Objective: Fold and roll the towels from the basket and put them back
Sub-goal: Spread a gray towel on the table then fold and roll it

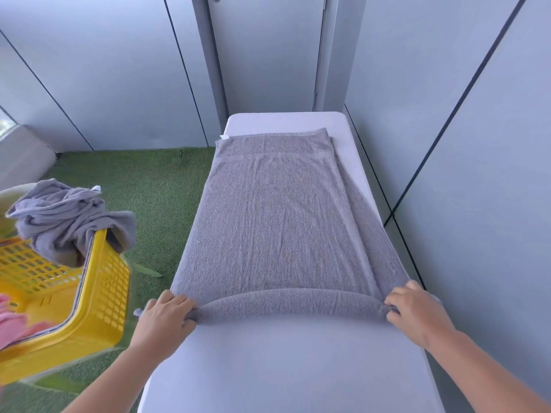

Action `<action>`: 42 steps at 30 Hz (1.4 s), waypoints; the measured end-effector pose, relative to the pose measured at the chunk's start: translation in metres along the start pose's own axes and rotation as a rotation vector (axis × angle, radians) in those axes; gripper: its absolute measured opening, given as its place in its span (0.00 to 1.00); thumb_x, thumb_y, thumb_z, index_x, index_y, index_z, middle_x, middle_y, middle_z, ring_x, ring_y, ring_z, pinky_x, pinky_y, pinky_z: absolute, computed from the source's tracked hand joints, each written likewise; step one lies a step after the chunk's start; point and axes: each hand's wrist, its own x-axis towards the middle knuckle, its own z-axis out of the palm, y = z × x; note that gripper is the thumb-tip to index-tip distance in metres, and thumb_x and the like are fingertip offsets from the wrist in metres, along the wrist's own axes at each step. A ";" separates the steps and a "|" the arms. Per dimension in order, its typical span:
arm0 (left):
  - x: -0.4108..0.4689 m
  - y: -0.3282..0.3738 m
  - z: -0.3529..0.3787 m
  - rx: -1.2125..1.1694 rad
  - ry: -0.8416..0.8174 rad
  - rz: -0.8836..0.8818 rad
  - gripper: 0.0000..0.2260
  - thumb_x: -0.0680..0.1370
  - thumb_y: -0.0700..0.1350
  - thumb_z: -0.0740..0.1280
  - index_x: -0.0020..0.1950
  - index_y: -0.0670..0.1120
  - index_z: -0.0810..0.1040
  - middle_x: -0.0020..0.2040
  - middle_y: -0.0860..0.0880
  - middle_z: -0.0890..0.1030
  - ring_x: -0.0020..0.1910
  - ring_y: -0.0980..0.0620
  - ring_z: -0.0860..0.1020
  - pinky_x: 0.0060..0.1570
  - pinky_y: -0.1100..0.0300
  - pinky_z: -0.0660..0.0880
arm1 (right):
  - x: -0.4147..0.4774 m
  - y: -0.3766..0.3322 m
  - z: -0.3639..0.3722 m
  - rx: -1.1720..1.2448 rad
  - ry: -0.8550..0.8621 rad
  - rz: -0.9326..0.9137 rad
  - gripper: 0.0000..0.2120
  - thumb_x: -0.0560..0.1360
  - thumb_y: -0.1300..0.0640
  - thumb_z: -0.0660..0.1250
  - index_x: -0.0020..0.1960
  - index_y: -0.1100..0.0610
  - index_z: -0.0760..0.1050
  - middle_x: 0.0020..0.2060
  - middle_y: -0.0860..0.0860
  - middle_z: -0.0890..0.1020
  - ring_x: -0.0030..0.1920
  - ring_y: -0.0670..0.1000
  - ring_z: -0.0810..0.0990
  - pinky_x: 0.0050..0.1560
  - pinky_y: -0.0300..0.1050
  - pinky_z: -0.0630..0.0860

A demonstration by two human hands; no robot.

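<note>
We stand in a corner of pale grey wall panels (477, 144), with green fake grass (155, 189) on the floor to the left. A long white table (283, 368) runs away from us toward the wall, and its near end is cut off by the bottom edge.

On it lies the grey towel (280, 219), folded lengthwise and flat, reaching almost to the far end, with a lower layer showing along its right side. Its near end is turned up into a low roll (286, 302) lying across the table. We cannot tell how many turns it has.

Left of the table is the yellow basket (98, 293), tilted, blurred and partly out of frame. A crumpled towel (65, 219) of the same grey hangs over its far rim, and something pink (12, 320) inside is too cut off to name.

Our left hand (167, 317) grips the roll's left end, fingers curled over it. Our right hand (417, 311) grips the right end, fingertips tucked into the cloth. A small white label (224, 137) sticks out at the towel's far left corner.
</note>
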 end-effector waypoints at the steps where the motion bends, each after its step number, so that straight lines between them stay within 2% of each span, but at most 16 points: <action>1: -0.001 0.000 0.000 0.004 0.011 0.008 0.08 0.68 0.55 0.58 0.40 0.57 0.76 0.36 0.60 0.72 0.44 0.52 0.71 0.42 0.54 0.68 | 0.000 0.001 -0.001 -0.001 -0.036 0.018 0.03 0.72 0.51 0.66 0.41 0.46 0.79 0.41 0.41 0.76 0.52 0.45 0.70 0.40 0.43 0.65; 4: -0.002 -0.001 0.001 0.000 0.027 0.004 0.11 0.70 0.54 0.55 0.37 0.55 0.76 0.40 0.59 0.71 0.45 0.52 0.70 0.43 0.55 0.66 | 0.000 0.005 -0.001 0.041 -0.077 0.069 0.09 0.75 0.50 0.63 0.36 0.43 0.74 0.44 0.42 0.72 0.52 0.43 0.67 0.40 0.44 0.70; 6: -0.001 0.000 -0.003 -0.003 0.050 -0.023 0.10 0.70 0.52 0.59 0.40 0.57 0.80 0.45 0.58 0.70 0.44 0.51 0.70 0.41 0.55 0.66 | 0.000 0.002 -0.002 0.067 -0.073 0.082 0.09 0.77 0.53 0.62 0.41 0.43 0.77 0.46 0.42 0.72 0.54 0.43 0.71 0.44 0.45 0.73; 8: 0.001 0.004 -0.006 -0.045 0.065 -0.063 0.09 0.70 0.46 0.67 0.48 0.56 0.82 0.46 0.55 0.72 0.44 0.50 0.74 0.35 0.56 0.65 | 0.002 -0.001 -0.001 0.076 -0.012 0.098 0.10 0.77 0.57 0.62 0.49 0.43 0.78 0.47 0.42 0.73 0.54 0.45 0.75 0.43 0.45 0.71; 11: 0.002 0.007 -0.005 -0.166 0.054 -0.120 0.18 0.69 0.36 0.72 0.53 0.55 0.79 0.47 0.54 0.74 0.45 0.47 0.78 0.32 0.56 0.66 | 0.003 0.001 0.001 0.173 0.082 0.082 0.14 0.71 0.65 0.66 0.50 0.48 0.79 0.45 0.44 0.76 0.49 0.51 0.78 0.43 0.45 0.66; 16: 0.000 0.005 -0.001 -0.112 -0.037 -0.032 0.21 0.67 0.49 0.67 0.60 0.56 0.80 0.56 0.61 0.78 0.54 0.52 0.75 0.50 0.51 0.76 | 0.000 0.007 0.013 0.130 -0.051 -0.004 0.24 0.69 0.61 0.69 0.65 0.55 0.77 0.60 0.46 0.79 0.62 0.53 0.73 0.62 0.47 0.70; 20: 0.003 0.004 -0.002 -0.026 -0.076 -0.040 0.23 0.64 0.52 0.74 0.59 0.58 0.81 0.52 0.63 0.80 0.53 0.52 0.73 0.46 0.51 0.74 | 0.003 0.000 0.008 0.029 -0.053 0.009 0.11 0.69 0.57 0.69 0.52 0.50 0.81 0.46 0.40 0.80 0.53 0.51 0.73 0.50 0.47 0.71; 22: 0.004 0.005 -0.003 -0.005 -0.061 -0.032 0.17 0.65 0.53 0.70 0.53 0.59 0.82 0.44 0.62 0.78 0.49 0.51 0.74 0.44 0.51 0.73 | 0.003 -0.004 -0.001 -0.002 -0.053 0.009 0.03 0.71 0.55 0.67 0.41 0.48 0.74 0.36 0.39 0.73 0.48 0.48 0.67 0.46 0.45 0.66; 23: 0.003 0.005 -0.003 0.008 -0.055 -0.027 0.13 0.66 0.54 0.66 0.49 0.59 0.81 0.41 0.62 0.76 0.47 0.51 0.74 0.43 0.52 0.72 | 0.003 -0.004 -0.003 -0.029 -0.082 0.017 0.05 0.72 0.53 0.65 0.39 0.47 0.70 0.34 0.40 0.70 0.47 0.47 0.65 0.46 0.45 0.64; 28: 0.003 0.005 -0.002 0.015 -0.014 -0.033 0.12 0.69 0.54 0.56 0.36 0.53 0.77 0.40 0.58 0.67 0.44 0.50 0.70 0.42 0.54 0.67 | 0.004 -0.004 -0.008 -0.043 -0.182 0.071 0.10 0.77 0.50 0.57 0.37 0.49 0.69 0.43 0.43 0.70 0.51 0.46 0.65 0.42 0.44 0.68; 30: 0.006 0.006 -0.005 -0.007 -0.001 -0.053 0.11 0.69 0.53 0.58 0.40 0.55 0.80 0.42 0.57 0.66 0.43 0.50 0.70 0.41 0.54 0.69 | 0.006 -0.003 -0.008 0.037 -0.139 0.066 0.08 0.77 0.52 0.59 0.45 0.46 0.76 0.48 0.43 0.69 0.51 0.45 0.69 0.43 0.44 0.72; 32: 0.009 0.007 -0.007 -0.074 -0.009 -0.080 0.14 0.70 0.49 0.62 0.53 0.57 0.80 0.45 0.55 0.70 0.46 0.49 0.73 0.40 0.52 0.74 | 0.007 -0.002 -0.007 0.107 -0.076 0.104 0.12 0.76 0.54 0.61 0.57 0.43 0.75 0.52 0.43 0.71 0.50 0.46 0.76 0.43 0.45 0.74; 34: 0.011 0.010 -0.010 -0.156 -0.014 -0.127 0.18 0.71 0.44 0.67 0.59 0.57 0.76 0.49 0.54 0.71 0.49 0.48 0.75 0.39 0.50 0.77 | 0.009 -0.001 -0.006 0.129 0.008 0.107 0.13 0.74 0.57 0.62 0.56 0.43 0.73 0.52 0.42 0.72 0.47 0.46 0.78 0.41 0.46 0.75; 37: 0.010 0.013 -0.011 -0.198 0.028 -0.125 0.18 0.70 0.36 0.70 0.56 0.54 0.75 0.50 0.54 0.73 0.49 0.46 0.76 0.39 0.48 0.76 | 0.010 0.000 -0.003 0.179 0.072 0.050 0.14 0.71 0.63 0.67 0.54 0.50 0.78 0.52 0.45 0.78 0.54 0.50 0.77 0.47 0.36 0.65; 40: 0.009 0.010 -0.006 -0.213 0.019 -0.056 0.18 0.69 0.42 0.68 0.59 0.51 0.78 0.55 0.54 0.76 0.53 0.47 0.75 0.48 0.50 0.77 | 0.012 0.001 0.004 0.134 -0.028 -0.011 0.23 0.69 0.61 0.68 0.64 0.56 0.77 0.61 0.47 0.78 0.65 0.50 0.71 0.64 0.40 0.65; 42: 0.008 0.006 -0.003 -0.170 -0.020 -0.014 0.22 0.69 0.49 0.67 0.63 0.52 0.78 0.58 0.56 0.77 0.59 0.50 0.74 0.54 0.51 0.77 | 0.013 0.003 0.010 0.052 -0.064 0.001 0.26 0.66 0.60 0.70 0.65 0.54 0.77 0.61 0.46 0.79 0.65 0.50 0.72 0.64 0.48 0.69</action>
